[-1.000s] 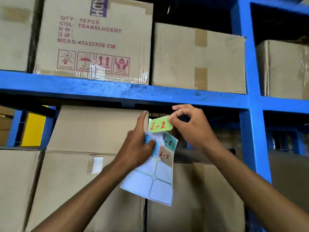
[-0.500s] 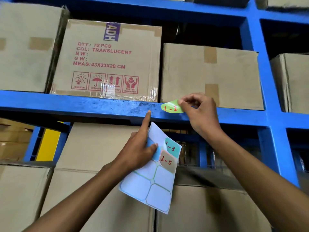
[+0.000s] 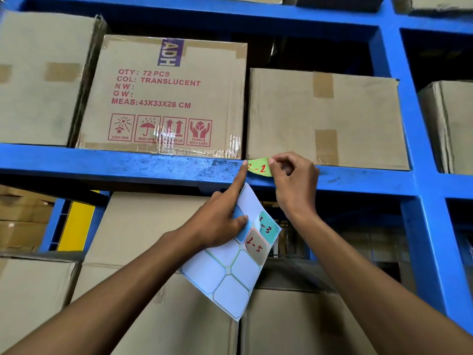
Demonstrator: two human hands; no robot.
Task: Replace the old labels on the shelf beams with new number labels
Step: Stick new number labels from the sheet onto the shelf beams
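A green label (image 3: 260, 168) marked 1-2 in red lies against the blue shelf beam (image 3: 153, 166), its right end curling off. My right hand (image 3: 294, 180) pinches that right end between thumb and forefinger. My left hand (image 3: 220, 219) holds the white label sheet (image 3: 230, 275) below the beam, thumb on it, while its forefinger stretches up and presses the label's left end onto the beam. Two labels remain on the sheet: a teal 1-3 label (image 3: 267, 228) and a tan 1-5 label (image 3: 256, 245).
Cardboard boxes fill the shelf above, one printed box (image 3: 163, 96) and a plain box (image 3: 325, 116) right over the label. More boxes (image 3: 143, 226) sit below the beam. A blue upright (image 3: 409, 139) stands to the right. A yellow panel (image 3: 76, 224) shows at lower left.
My right hand carried the green 1-2 label up from the sheet to the beam. My left forefinger rose with it and now pins the label's left end. The view tilted upward.
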